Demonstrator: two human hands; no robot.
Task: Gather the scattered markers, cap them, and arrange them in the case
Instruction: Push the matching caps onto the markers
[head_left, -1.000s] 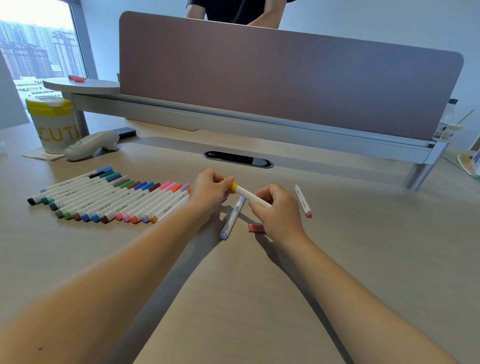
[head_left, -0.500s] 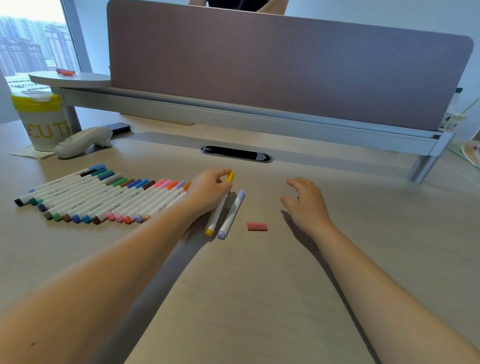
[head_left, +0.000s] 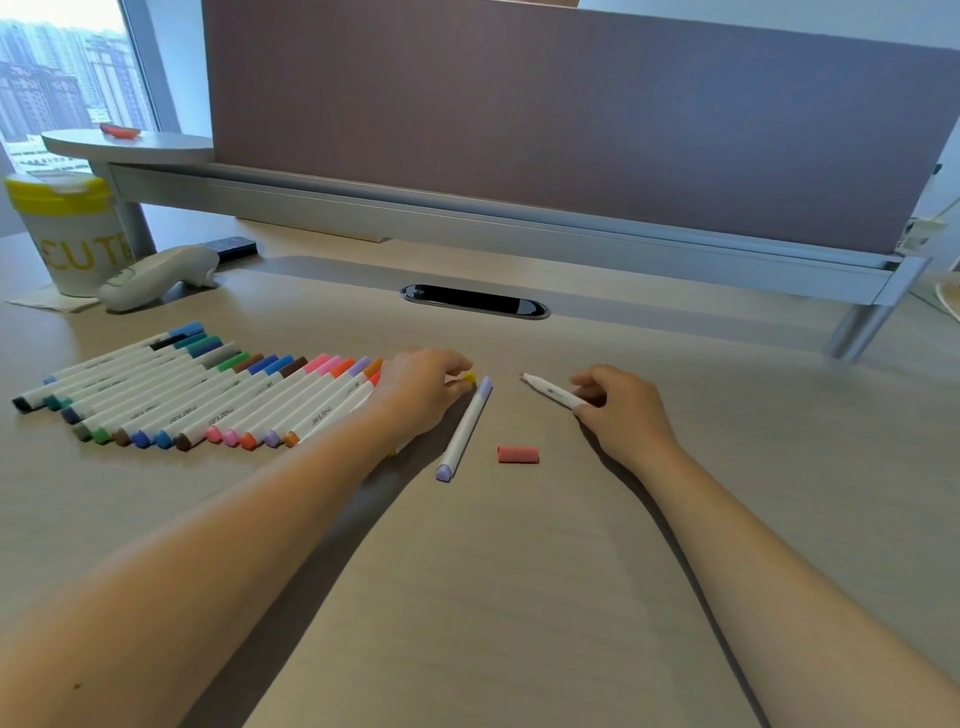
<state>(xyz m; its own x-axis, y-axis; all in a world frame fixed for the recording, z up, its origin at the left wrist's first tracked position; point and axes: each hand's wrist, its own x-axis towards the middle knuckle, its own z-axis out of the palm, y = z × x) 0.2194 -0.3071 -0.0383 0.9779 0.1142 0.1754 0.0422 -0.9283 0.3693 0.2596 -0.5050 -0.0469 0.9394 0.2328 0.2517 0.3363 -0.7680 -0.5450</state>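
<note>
At centre left of frame, left hand curled over a yellow-capped white marker, fingers closed around it, beside the long row of capped white markers at left on the pale wooden surface. Right of centre, right hand pinching an uncapped white plastic marker by the rear end, bare tip pointing up-left. Between the hands, a lilac-capped white marker lying free, and just beside it a loose pink cap. No case visible. Probably light, stiff, smooth barrels, a little slippery; best taken at mid-barrel, away from the wet tip. Small cap likely to roll, so pinched from the sides.
</note>
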